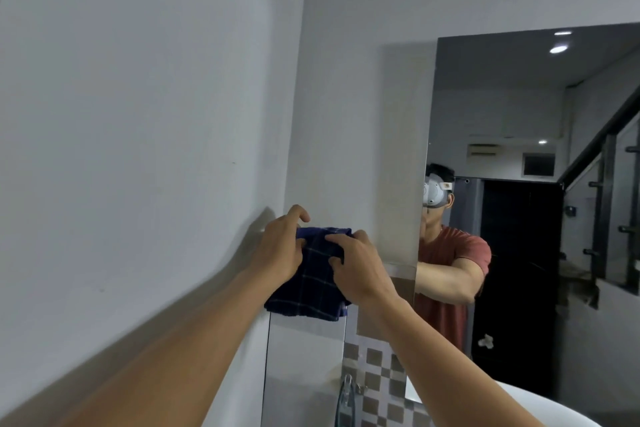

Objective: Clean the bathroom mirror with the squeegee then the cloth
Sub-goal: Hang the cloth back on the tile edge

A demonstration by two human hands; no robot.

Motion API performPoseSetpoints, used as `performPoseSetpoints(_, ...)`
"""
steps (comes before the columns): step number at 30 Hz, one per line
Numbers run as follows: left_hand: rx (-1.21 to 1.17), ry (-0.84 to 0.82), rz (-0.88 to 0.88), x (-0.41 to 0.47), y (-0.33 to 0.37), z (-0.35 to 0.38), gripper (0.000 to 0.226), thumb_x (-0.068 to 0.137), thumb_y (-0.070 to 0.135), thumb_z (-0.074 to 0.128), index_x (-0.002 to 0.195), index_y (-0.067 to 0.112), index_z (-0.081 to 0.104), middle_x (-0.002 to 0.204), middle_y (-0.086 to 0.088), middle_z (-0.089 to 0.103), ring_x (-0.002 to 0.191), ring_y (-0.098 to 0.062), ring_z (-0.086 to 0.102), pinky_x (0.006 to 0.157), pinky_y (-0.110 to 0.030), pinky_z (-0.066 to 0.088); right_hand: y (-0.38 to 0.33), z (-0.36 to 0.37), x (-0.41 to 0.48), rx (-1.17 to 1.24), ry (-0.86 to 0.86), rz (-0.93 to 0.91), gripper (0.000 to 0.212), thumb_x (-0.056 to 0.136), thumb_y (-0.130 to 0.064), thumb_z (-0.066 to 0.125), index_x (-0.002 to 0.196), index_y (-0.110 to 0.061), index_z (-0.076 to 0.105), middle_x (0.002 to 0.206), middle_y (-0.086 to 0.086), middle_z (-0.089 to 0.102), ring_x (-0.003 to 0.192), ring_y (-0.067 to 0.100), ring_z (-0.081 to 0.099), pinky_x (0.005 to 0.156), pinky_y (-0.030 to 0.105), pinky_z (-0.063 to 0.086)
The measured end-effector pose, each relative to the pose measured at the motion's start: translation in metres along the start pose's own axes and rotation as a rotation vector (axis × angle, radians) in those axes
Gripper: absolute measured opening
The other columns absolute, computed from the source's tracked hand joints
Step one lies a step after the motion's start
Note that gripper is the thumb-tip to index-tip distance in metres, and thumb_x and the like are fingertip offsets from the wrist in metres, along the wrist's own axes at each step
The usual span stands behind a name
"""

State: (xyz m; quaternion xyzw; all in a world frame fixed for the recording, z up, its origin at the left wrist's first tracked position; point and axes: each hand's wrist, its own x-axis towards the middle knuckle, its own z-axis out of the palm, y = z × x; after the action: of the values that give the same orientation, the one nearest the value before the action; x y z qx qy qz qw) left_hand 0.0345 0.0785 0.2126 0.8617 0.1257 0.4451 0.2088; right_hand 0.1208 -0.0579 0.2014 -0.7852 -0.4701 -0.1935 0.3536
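A plain white wall (138,97) fills the left and upper frame. At the bottom centre a chrome faucet (346,392) stands before brown-and-white checkered tiles (377,381), with a white basin rim (540,406) at lower right.

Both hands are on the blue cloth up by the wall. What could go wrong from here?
1. The cloth is bunched between the left hand and right hand, with a loose end hanging; either grip could slip, dropping it toward the tap.
2. The cloth sits left of the mirror, so wiping may start off the glass.
3. No squeegee shows; that step can't be confirmed.
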Motion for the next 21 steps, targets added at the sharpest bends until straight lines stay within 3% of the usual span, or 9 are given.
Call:
performPoseSetpoints(3, 0.034, -0.045, -0.031, -0.003, -0.010, 0.010, 0.033, 0.093, -0.002, 0.052, 0.115, 0.022, 0.044, 0.089, -0.005, 0.063, 0.080, -0.019, 0.061, 0.075, -0.042, 0.058, 0.003, 0.005, -0.003, -0.060, -0.089, 0.026, 0.043, 0.101, -0.012, 0.045, 0.143, -0.017, 0.052, 0.130, 0.010, 0.043, 0.103, 0.032, 0.060, 0.092, 0.036, 0.054)
performPoseSetpoints(6, 0.008, -0.041, -0.074, -0.002, -0.011, 0.013, 0.035, 0.093, -0.001, 0.052, 0.114, 0.025, 0.041, 0.093, -0.006, 0.062, 0.084, -0.020, 0.060, 0.078, -0.040, 0.058, 0.004, 0.003, -0.005, -0.104, -0.139, 0.029, 0.037, 0.102, -0.013, 0.044, 0.136, -0.015, 0.056, 0.123, 0.009, 0.043, 0.093, 0.029, 0.060, 0.085, 0.030, 0.052)
performPoseSetpoints(10, -0.028, 0.041, -0.071, 0.004, -0.002, 0.011, 0.035, 0.093, 0.002, 0.053, 0.114, 0.026, 0.040, 0.094, -0.001, 0.059, 0.087, -0.019, 0.060, 0.078, -0.041, 0.058, 0.001, -0.002, -0.001, -0.127, -0.092, 0.019, 0.032, 0.100, -0.009, 0.045, 0.127, -0.012, 0.060, 0.116, 0.006, 0.038, 0.083, 0.028, 0.061, 0.079, 0.031, 0.056)
performPoseSetpoints(13, -0.090, 0.086, -0.099, 0.010, 0.002, 0.009, 0.035, 0.093, 0.005, 0.056, 0.112, 0.029, 0.039, 0.096, 0.003, 0.057, 0.087, -0.018, 0.060, 0.078, -0.042, 0.058, 0.002, -0.007, 0.002, -0.094, -0.007, 0.012, 0.032, 0.100, -0.011, 0.045, 0.128, -0.013, 0.061, 0.119, 0.006, 0.038, 0.084, 0.031, 0.063, 0.083, 0.037, 0.057)
performPoseSetpoints(17, 0.032, -0.056, -0.141, 0.005, 0.001, 0.015, 0.039, 0.091, 0.003, 0.057, 0.118, 0.023, 0.036, 0.094, -0.004, 0.058, 0.083, -0.019, 0.060, 0.076, -0.041, 0.058, 0.004, -0.005, -0.008, -0.181, -0.100, 0.054, 0.033, 0.098, -0.016, 0.046, 0.128, -0.016, 0.059, 0.120, 0.007, 0.040, 0.084, 0.032, 0.064, 0.083, 0.040, 0.058)
performPoseSetpoints(21, 0.041, -0.089, -0.174, -0.003, -0.007, 0.021, 0.032, 0.093, 0.008, 0.057, 0.115, 0.021, 0.038, 0.090, -0.007, 0.062, 0.080, -0.022, 0.063, 0.072, -0.038, 0.058, -0.001, -0.007, -0.019, -0.277, -0.205, 0.007, 0.031, 0.099, -0.021, 0.041, 0.115, -0.012, 0.066, 0.093, -0.004, 0.043, 0.098, 0.029, 0.057, 0.088, 0.044, 0.054)
